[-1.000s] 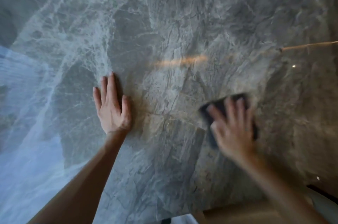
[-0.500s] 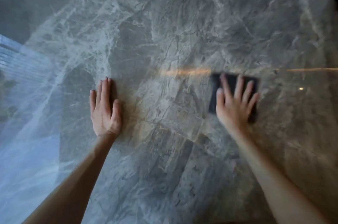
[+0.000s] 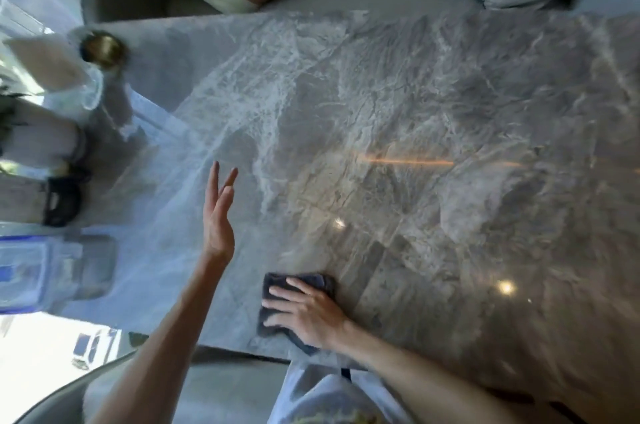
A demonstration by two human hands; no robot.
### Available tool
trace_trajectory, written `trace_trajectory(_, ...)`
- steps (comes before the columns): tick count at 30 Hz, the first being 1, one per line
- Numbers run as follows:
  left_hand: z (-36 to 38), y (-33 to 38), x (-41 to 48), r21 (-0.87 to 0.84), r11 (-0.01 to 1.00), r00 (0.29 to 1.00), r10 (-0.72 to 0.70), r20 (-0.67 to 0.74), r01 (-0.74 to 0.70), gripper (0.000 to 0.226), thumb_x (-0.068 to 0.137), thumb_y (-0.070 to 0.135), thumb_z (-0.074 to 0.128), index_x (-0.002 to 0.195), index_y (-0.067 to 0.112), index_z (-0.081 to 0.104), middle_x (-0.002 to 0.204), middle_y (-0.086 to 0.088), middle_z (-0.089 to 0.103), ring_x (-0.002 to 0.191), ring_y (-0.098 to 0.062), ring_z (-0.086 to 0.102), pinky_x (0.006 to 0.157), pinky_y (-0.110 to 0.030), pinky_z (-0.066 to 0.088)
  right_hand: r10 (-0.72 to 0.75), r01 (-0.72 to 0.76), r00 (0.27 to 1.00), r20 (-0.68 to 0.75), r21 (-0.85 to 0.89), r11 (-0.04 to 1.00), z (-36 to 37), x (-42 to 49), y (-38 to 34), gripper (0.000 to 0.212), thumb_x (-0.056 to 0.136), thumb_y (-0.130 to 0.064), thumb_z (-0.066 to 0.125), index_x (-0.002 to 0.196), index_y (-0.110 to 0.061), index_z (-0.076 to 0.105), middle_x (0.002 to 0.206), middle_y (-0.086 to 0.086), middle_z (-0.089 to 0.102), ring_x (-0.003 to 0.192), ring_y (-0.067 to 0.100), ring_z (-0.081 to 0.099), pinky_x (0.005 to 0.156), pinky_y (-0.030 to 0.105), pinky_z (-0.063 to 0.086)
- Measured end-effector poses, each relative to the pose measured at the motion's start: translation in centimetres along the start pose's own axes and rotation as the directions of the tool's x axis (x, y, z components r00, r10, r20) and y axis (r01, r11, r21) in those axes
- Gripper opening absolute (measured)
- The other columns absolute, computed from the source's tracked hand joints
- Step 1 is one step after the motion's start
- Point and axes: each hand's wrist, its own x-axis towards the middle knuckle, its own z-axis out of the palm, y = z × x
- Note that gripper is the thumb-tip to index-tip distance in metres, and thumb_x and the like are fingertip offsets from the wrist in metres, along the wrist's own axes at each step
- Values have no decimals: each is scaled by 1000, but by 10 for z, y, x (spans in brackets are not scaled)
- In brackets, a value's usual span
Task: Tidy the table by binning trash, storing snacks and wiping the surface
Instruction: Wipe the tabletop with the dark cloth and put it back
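Fingers (image 3: 284, 294) of my right hand (image 3: 311, 314) lie flat and spread on the dark cloth (image 3: 318, 281), pressing it to the marble surface (image 3: 433, 94) at lower centre so it wipes rather than bunches. My left hand (image 3: 218, 219) hangs left of centre, fingers straight, holding nothing, probably held clear of the wiped stone. A blue-lidded clear container (image 3: 38, 271) sits at the left edge, likely parked out of the cloth's way. No writing reads anywhere.
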Motion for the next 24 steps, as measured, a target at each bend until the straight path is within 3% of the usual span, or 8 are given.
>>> trace_trajectory(7,-11,-23,-80,169,978,989,-135,56,123,65,85,53,50,147,36,35,147,13,44,135,-10,43,111,-41,37,-140,185,949,281,-141,973,-11,-78,7,48,91,-48,46,138,-42,42,154,-9,38,147,16,28,122,47,13)
trace_trajectory(11,-1,-41,-105,239,962,969,-179,168,136,71,82,61,50,146,37,34,151,11,41,139,-10,39,113,-43,36,-185,225,958,218,-177,958,-3,-112,2,36,101,-44,35,133,-42,50,149,-11,46,141,15,40,118,44,28)
trace_trajectory(13,7,-45,-113,279,951,964,-188,187,132,71,83,61,49,147,35,35,153,8,40,139,-10,38,112,-38,34,-194,215,959,208,-85,973,-10,-123,1,36,99,-37,39,129,-38,58,145,-10,51,137,12,44,117,40,32)
trace_trajectory(15,16,-46,-117,308,943,949,-202,244,122,70,85,57,49,147,27,37,153,4,40,139,-10,37,112,-33,32,-108,63,974,198,222,973,-24,-122,-1,40,94,-24,49,130,-35,59,145,-8,51,136,8,44,119,30,28)
trace_trajectory(17,29,-44,-120,292,942,899,-267,346,168,61,91,42,51,147,20,39,152,0,41,139,-13,38,110,-29,31,176,-322,939,295,583,746,-45,-116,-8,48,90,-13,52,132,-36,57,140,-14,53,127,4,52,113,23,35)
trace_trajectory(19,42,-38,-125,233,929,826,-364,431,288,47,98,22,51,143,13,44,146,-7,48,138,-21,43,109,-27,35,380,-576,798,467,778,251,-71,-109,-10,45,91,-10,53,132,-28,58,127,-12,62,115,8,61,107,30,44)
trace_trajectory(21,52,-34,-131,225,873,714,-484,506,432,37,102,24,43,137,14,49,140,-11,55,133,-26,49,112,-33,36,326,-598,688,648,761,-252,-92,-107,0,35,90,-21,56,125,-15,63,122,5,65,112,23,62,106,37,42)
trace_trajectory(24,54,-21,-143,178,783,571,-568,593,596,45,100,49,34,125,21,59,128,-8,65,117,-21,62,104,-37,46,238,-444,678,695,646,-621,-126,-106,7,46,90,-46,59,111,-5,64,112,18,63,104,31,60,106,42,38)
